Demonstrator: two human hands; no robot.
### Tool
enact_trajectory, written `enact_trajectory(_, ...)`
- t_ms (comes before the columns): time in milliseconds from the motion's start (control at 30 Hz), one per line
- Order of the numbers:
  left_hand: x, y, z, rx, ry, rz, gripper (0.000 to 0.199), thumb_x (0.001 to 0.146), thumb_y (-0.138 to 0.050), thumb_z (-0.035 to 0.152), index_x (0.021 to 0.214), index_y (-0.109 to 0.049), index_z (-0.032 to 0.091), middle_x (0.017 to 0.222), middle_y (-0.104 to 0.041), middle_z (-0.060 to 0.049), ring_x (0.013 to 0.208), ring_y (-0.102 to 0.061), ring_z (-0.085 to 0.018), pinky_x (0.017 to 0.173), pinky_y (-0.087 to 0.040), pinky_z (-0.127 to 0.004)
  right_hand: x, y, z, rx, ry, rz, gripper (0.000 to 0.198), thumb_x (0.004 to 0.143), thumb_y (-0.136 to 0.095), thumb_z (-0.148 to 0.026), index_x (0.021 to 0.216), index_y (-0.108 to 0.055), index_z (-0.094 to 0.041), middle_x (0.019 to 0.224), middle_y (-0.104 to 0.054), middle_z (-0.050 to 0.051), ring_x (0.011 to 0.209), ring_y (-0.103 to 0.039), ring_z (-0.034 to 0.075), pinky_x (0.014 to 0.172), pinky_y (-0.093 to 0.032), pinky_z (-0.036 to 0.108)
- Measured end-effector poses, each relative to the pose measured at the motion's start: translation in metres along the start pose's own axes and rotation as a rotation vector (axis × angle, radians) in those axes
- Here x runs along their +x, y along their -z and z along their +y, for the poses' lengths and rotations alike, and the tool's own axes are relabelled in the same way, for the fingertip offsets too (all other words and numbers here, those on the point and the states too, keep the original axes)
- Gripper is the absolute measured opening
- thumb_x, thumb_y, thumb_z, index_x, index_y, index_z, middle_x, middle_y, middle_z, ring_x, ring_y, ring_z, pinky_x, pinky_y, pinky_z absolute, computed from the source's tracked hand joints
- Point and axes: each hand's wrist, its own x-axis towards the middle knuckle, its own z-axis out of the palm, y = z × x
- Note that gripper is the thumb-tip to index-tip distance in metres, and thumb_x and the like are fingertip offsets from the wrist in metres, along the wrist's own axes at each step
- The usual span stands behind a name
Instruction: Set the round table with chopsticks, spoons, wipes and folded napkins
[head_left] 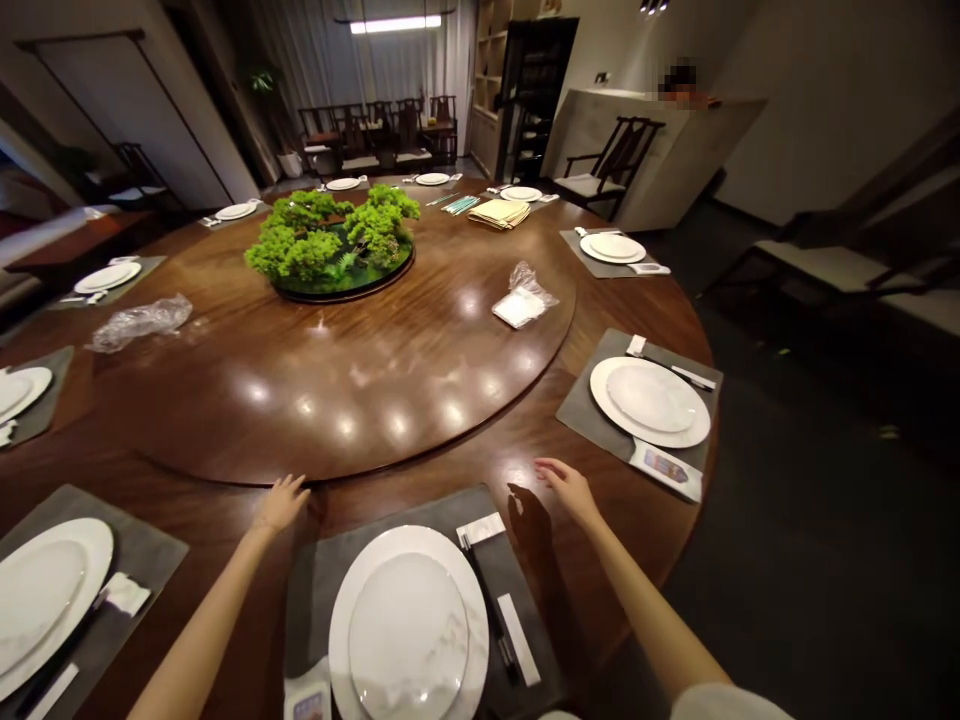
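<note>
The turntable [405,365] is glossy wood, the left wrapper [142,323] probably plastic.

Ahead of me, chairs [360,162] and a lit lamp [396,25] before a curtain [322,65]; rightward, a person [679,82] behind a counter [697,150].

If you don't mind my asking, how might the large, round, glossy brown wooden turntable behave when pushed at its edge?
The turntable would probably rotate rather than tip, being a broad, flat disc. It may feel heavy to start, given its width and the green miniature-tree centrepiece on it. Its bright reflections suggest a smooth, possibly slippery surface.
</note>
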Motion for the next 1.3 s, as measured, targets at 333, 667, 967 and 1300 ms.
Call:
enact_trajectory(333,0.011,0.019,0.165,-0.183,-0.315,0.009,0.057,0.086,-0.041,0.032,0.138,-0.039,0.006,0.145,-0.036,-0.017,0.137,-0.029,-0.025,0.112,-0.026,-0.039,-0.026,-0.005,0.0,0.01,-0.035,0.021,0.037,0.067,-0.05,-0.035,0.092,-0.067,-0.013,0.082,-0.069,0.008,0.069,-0.065,0.017,0.063,-0.05,0.027)
enact_trajectory(667,0.022,0.046,0.242,-0.229,-0.548,0.089,0.058,0.082,-0.048,0.024,0.137,-0.038,0.008,0.147,-0.033,-0.017,0.137,-0.029,-0.026,0.113,-0.026,-0.039,-0.027,-0.003,0.005,0.012,-0.064,0.027,0.03,0.072,-0.049,-0.029,0.092,-0.066,-0.015,0.079,-0.068,0.005,0.066,-0.062,0.014,0.062,-0.05,0.025)
enact_trajectory(967,0.047,0.036,0.269,-0.17,-0.535,0.051,0.069,0.073,-0.054,0.015,0.139,-0.034,0.01,0.15,-0.024,-0.019,0.14,-0.021,-0.029,0.112,-0.026,-0.044,0.093,-0.045,-0.017,0.211,-0.332,0.137,0.014,0.086,-0.047,-0.026,0.086,-0.054,-0.014,0.065,-0.058,0.001,0.049,-0.054,0.006,0.05,-0.047,0.016)
enact_trajectory(1300,0.099,0.026,0.258,-0.116,-0.457,0.122,0.077,0.076,-0.054,0.022,0.145,-0.021,0.01,0.153,-0.016,-0.015,0.142,-0.014,-0.029,0.114,-0.017,-0.044,0.16,-0.087,-0.016,0.162,-0.41,0.039,0.023,0.093,-0.041,-0.035,0.09,-0.048,-0.013,0.058,-0.057,0.0,0.042,-0.053,0.007,0.043,-0.045,0.017)
